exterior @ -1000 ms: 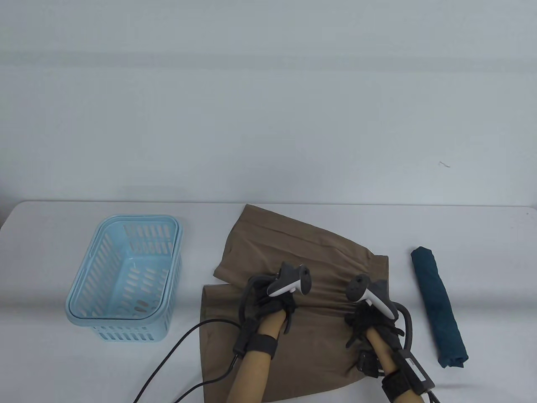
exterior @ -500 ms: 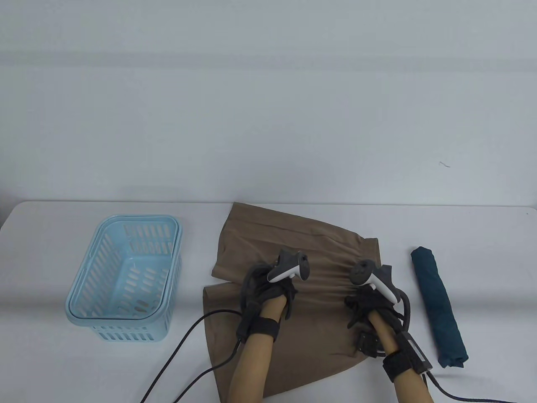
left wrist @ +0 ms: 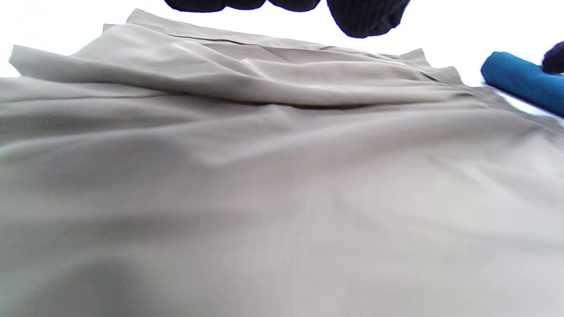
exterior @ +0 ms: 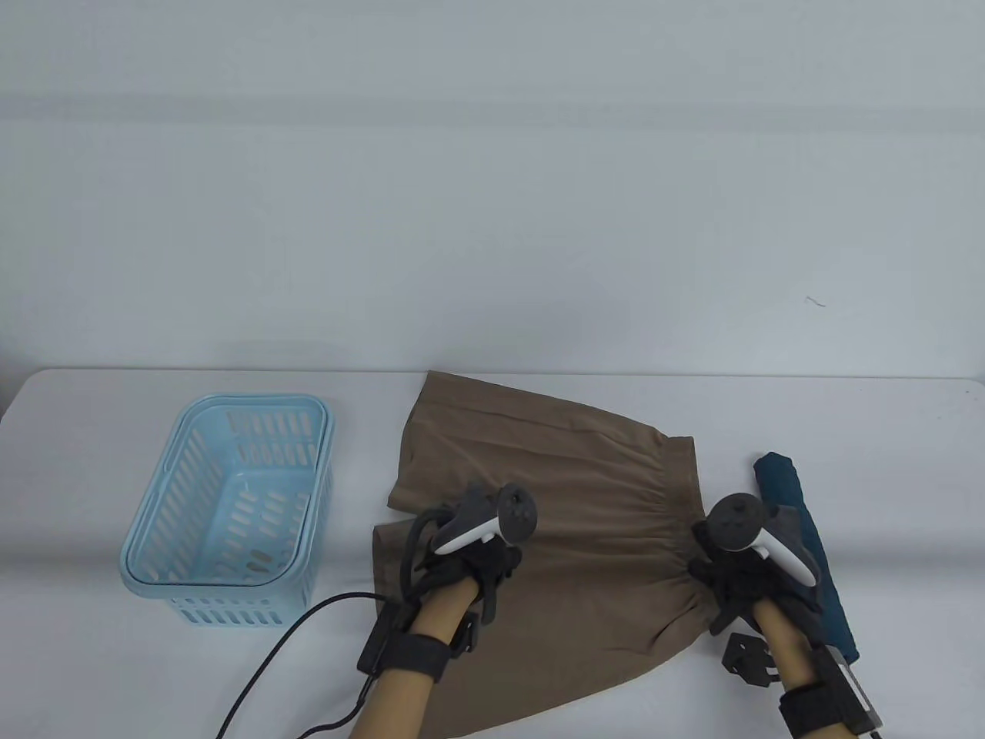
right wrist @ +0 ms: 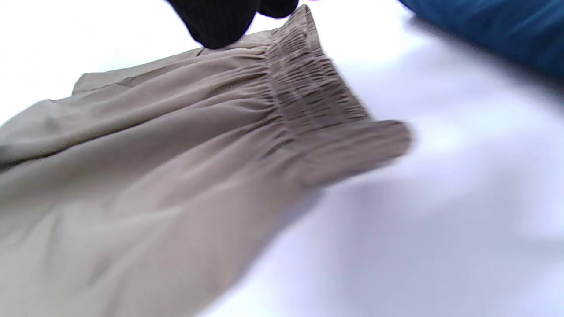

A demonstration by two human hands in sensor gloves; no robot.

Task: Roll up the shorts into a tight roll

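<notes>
The white worktop carried tan shorts spread flat, unrolled, between a blue basket and a rolled blue cloth. The left hand lay on the fabric; the right hand sat at the waistband edge. Neither grip's state could be told.

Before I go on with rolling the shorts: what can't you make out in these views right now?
- Left hand fingers: table view, hidden under the tracker; wrist view shows only fingertips at the top edge.
- Right hand grip on the shorts waistband: tracker hides it; wrist view blurred.
- Shorts' near hem: cut off by the table view's bottom edge.
- Blue roll: partly behind the right hand.
</notes>
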